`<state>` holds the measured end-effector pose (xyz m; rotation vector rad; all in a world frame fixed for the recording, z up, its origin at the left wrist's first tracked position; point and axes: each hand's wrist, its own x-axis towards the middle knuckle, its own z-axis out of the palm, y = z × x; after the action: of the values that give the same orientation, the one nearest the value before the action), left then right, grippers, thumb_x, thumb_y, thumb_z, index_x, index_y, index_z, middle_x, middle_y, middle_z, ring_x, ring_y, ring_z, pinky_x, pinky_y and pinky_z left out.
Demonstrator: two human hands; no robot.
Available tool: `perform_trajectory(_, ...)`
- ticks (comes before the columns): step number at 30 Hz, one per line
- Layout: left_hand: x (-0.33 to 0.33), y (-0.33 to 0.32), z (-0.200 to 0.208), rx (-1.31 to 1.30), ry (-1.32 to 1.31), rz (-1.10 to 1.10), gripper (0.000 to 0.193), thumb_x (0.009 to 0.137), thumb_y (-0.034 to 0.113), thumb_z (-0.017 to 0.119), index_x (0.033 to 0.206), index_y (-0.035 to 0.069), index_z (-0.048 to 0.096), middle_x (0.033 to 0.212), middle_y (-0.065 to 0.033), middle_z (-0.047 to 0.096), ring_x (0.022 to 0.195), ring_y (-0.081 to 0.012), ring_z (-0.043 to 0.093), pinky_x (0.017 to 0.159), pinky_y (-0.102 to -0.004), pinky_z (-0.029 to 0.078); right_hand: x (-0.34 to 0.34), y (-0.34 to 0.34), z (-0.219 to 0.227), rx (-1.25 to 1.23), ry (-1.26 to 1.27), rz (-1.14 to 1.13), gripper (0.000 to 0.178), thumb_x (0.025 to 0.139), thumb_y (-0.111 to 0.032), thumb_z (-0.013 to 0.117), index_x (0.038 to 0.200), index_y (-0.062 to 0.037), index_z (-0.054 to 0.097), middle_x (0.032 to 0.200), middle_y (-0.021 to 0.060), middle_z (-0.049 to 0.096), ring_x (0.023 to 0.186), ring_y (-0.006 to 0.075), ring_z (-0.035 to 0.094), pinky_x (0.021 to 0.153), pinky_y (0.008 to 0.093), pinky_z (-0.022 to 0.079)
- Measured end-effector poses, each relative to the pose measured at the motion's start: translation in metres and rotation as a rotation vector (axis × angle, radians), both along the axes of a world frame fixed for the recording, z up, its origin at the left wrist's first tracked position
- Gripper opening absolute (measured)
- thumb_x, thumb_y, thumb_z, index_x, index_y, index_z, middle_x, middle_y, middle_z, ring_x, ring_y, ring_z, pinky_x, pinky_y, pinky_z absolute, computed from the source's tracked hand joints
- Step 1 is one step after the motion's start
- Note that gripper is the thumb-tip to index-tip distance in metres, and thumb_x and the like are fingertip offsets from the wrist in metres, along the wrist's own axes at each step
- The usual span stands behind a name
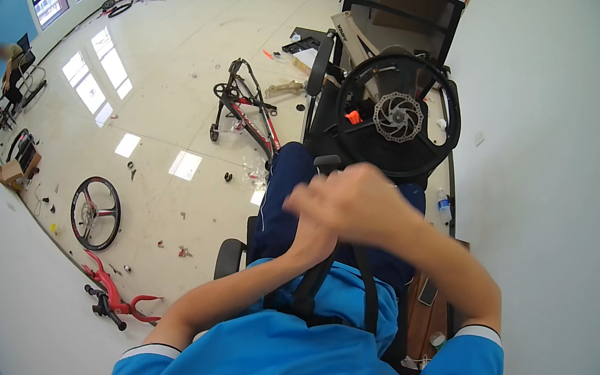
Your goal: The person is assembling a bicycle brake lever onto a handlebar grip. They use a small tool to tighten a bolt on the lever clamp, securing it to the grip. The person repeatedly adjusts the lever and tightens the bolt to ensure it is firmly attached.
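My right hand (pixel 363 203) is raised over my lap, its fingers curled in and somewhat blurred by motion. Directly below it, and partly covered by it, is my left hand (pixel 314 238); the two overlap or touch. What the right fingers close on, if anything, is hidden, and most of the left fingers cannot be made out. Just beyond my knees, a black wheel (pixel 453 117) with a silver disc brake rotor (pixel 398 117) at its hub lies on a black office chair (pixel 320 62). A small orange piece (pixel 355 117) shows through the wheel.
Left of the chair, a red and black bike frame (pixel 249 114) stands on the tiled floor. Farther left lie a wheel with red spokes (pixel 96 213), a red fork with handlebar (pixel 114 298) and scattered small parts. A phone (pixel 428 291) rests at my right. Another person (pixel 13 71) sits far left.
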<state>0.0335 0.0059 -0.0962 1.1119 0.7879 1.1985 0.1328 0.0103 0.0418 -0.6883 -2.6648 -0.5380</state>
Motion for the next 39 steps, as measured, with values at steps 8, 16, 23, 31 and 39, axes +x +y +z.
perform_trajectory(8,-0.028,0.017,0.048,-0.219,-0.216,0.043,0.045,0.100,0.050,0.051,0.086,0.007,0.049,0.084,-0.0115,0.065,0.057,-0.0162,0.060,0.053,-0.0283,0.048,0.087,0.037,-0.011,-0.143,0.498,-0.489,0.024,0.098,-0.021,0.054,0.082,-0.0025,0.054,0.062,0.0195,0.057,0.057,0.0391,0.059,0.050,0.0465,0.045)
perform_trajectory(16,-0.044,0.040,0.038,-0.260,-0.225,0.305,0.057,0.098,0.058,0.048,0.085,0.003,0.056,0.067,-0.0075,0.061,0.054,-0.0145,0.059,0.051,-0.0276,0.046,0.023,-0.054,-0.066,-0.449,0.378,-0.272,0.032,0.094,-0.031,0.063,0.080,-0.0033,0.054,0.061,0.0124,0.056,0.051,0.0308,0.059,0.048,0.0406,0.048)
perform_trajectory(23,-0.016,0.009,0.043,0.017,0.098,0.166,0.048,0.100,0.046,0.050,0.096,0.000,0.061,0.078,-0.0096,0.067,0.063,-0.0160,0.062,0.057,-0.0287,0.047,-0.015,-0.022,-0.017,0.073,-0.049,0.021,0.047,0.087,-0.048,0.066,0.064,-0.0101,0.051,0.060,0.0015,0.052,0.054,0.0163,0.058,0.051,0.0277,0.043)
perform_trajectory(31,-0.027,0.011,0.044,-0.111,0.001,-0.001,0.048,0.099,0.049,0.053,0.086,0.003,0.055,0.075,-0.0103,0.066,0.055,-0.0145,0.060,0.050,-0.0273,0.048,0.041,0.068,0.033,-0.317,0.240,-0.366,0.030,0.096,-0.025,0.056,0.081,0.0005,0.061,0.067,0.0196,0.060,0.063,0.0397,0.060,0.057,0.0451,0.047)
perform_trajectory(39,-0.054,0.033,0.053,0.087,-0.145,0.388,0.046,0.102,0.044,0.046,0.087,0.002,0.053,0.080,-0.0107,0.063,0.058,-0.0138,0.059,0.053,-0.0258,0.047,0.052,-0.027,-0.066,-0.419,0.521,-0.391,0.021,0.098,-0.016,0.051,0.085,-0.0010,0.058,0.064,0.0190,0.059,0.058,0.0374,0.061,0.051,0.0438,0.047)
